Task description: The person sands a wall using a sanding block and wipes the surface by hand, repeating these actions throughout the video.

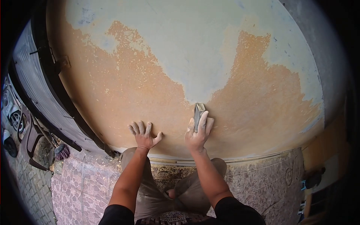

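My right hand (197, 137) grips a dusty grey piece of sandpaper (199, 111), which looks folded round a block, and presses it to the wall. Its upper end meets the lower tip of a pale green-white patch (191, 45). To the left, my left hand (144, 135) lies against the orange-tan part of the wall (150, 97) with its fingers spread and nothing in them. The pale coat ends in ragged edges on both sides, with flecks of it scattered over the orange area. White dust coats the fingers of both hands.
A dark metal frame with corrugated panels (52, 90) borders the wall on the left. Beyond it are a brown plastic chair (32, 138), a broom head (62, 151) and parked motorbikes (15, 120). Below, my bent knees are above the stone-patterned tile floor (93, 180).
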`<state>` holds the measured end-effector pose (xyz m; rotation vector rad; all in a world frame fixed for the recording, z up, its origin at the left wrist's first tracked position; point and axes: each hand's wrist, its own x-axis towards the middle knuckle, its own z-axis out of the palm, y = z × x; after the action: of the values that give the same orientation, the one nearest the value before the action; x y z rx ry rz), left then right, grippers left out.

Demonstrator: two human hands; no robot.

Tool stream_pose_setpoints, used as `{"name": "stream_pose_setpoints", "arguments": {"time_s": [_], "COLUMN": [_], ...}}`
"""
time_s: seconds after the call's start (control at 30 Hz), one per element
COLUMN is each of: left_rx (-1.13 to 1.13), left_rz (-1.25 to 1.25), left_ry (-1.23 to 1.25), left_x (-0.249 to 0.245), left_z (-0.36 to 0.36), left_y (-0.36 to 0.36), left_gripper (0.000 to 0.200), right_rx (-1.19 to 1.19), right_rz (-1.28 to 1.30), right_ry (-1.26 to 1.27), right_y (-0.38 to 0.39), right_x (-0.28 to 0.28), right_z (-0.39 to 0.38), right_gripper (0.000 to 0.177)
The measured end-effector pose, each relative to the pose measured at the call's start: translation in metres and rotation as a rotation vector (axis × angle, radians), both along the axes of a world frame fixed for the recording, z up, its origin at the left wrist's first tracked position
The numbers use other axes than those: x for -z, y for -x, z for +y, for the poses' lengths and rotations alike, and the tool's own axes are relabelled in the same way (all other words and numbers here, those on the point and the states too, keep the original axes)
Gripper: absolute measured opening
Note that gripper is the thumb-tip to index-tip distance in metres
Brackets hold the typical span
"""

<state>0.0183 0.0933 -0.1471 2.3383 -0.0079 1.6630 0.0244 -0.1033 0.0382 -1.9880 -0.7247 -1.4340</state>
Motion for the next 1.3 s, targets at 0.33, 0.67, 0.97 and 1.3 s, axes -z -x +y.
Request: {"name": "stream_pose_setpoints", "arguments": {"time_s": [0.33, 0.67, 0.97, 1.3], "left_rx": [-0.015, -0.009, 0.011, -0.011], "left_rz": [-0.002, 0.004, 0.024, 0.003], "left_ry": [-0.013, 0.028, 0.013, -0.011], "left_x": [0.003, 0.004, 0.006, 0.003], "left_z": [0.002, 0.0, -0.004, 0.002], "left_y": [0.002, 0.0, 0.004, 0.002], "left_gripper": [0.092, 0.096, 0.095, 0.095], "right_rx": [0.174, 0.167, 0.191, 0.21], "right_rz": [-0.148, -0.111, -0.05, -0.158], "right_ry": [-0.011, -0.134, -0.003, 0.068], "right_y": [-0.017, -0.012, -0.001, -0.003], "right_x": [-0.008, -0.11, -0.023, 0.023], "right_z": [0.008, 0.012, 0.01, 0.014], "right_gripper": [0.068, 0.069, 0.067, 0.065]}}
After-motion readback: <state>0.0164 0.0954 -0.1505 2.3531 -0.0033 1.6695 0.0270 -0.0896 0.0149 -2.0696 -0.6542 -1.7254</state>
